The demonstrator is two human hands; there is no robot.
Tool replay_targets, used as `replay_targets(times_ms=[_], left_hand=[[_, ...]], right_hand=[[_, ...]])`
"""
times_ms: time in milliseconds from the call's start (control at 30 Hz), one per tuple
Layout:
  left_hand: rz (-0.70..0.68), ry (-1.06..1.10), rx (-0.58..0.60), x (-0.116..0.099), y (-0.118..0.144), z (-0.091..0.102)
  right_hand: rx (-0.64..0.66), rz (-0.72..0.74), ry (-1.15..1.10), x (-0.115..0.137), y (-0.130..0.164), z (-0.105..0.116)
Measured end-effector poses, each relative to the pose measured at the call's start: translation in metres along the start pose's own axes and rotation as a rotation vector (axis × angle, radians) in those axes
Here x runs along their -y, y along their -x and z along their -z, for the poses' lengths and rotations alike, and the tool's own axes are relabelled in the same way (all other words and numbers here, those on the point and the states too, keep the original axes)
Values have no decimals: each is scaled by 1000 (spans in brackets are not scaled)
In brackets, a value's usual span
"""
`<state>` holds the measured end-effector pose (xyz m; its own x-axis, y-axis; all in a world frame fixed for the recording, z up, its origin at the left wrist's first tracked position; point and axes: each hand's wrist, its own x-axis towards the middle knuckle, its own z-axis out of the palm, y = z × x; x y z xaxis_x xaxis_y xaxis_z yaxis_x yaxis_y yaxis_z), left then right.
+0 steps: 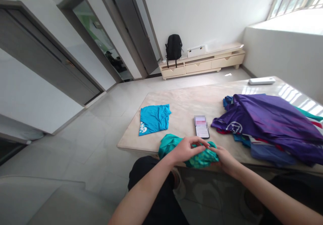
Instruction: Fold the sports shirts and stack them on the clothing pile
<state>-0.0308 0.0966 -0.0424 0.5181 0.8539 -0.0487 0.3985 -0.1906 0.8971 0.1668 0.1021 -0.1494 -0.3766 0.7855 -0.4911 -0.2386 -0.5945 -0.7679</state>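
A green, shiny garment point(170, 144) lies bunched at the front edge of the table, partly hanging over it. My left hand point(188, 148) rests across the top of the garment, its fingers bent and reaching toward its right end. At that right end my right hand point(225, 159) pinches the cloth between thumb and fingers. The two hands' fingertips nearly meet. A folded blue shirt point(154, 119) with a white print lies flat to the left. Just beyond my hands a phone point(202, 131) lies with its screen lit.
To the right is a heap of garments, with a purple shirt point(267, 117) on top. A white oblong object point(261, 80) sits at the far corner of the pale table point(186, 100). Against the wall stands a low cabinet point(199, 67) with a black backpack point(174, 46) on it.
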Motion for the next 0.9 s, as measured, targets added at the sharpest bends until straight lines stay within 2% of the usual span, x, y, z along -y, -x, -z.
replay_targets(times_ms=[100,167,300,433,567,667,733,767,833,900], left_hand=[[168,-443,-150,35,1,10],[269,-586,-177,64,2,17],[353,-616,-206,107,2,25],[372,-576,-270,119,0,31],[302,-478,-401,103,2,39],[184,-381,-477,75,10,33],[101,-319,-480,48,18,18],[58,-286,-471,32,23,9],[-39,-203,-440,-3,34,-10],[-159,-104,-387,-40,45,-24]], right_hand=[[-67,4,88,-1,6,17],[-88,18,167,-3,12,29],[-100,67,401,-2,24,52],[-169,149,778,9,38,81],[-310,164,1141,17,53,108],[-349,160,1300,15,66,110],[-343,234,1344,14,78,95],[-314,323,1337,15,86,82],[-195,561,1246,20,104,48],[-29,704,1100,29,122,10]])
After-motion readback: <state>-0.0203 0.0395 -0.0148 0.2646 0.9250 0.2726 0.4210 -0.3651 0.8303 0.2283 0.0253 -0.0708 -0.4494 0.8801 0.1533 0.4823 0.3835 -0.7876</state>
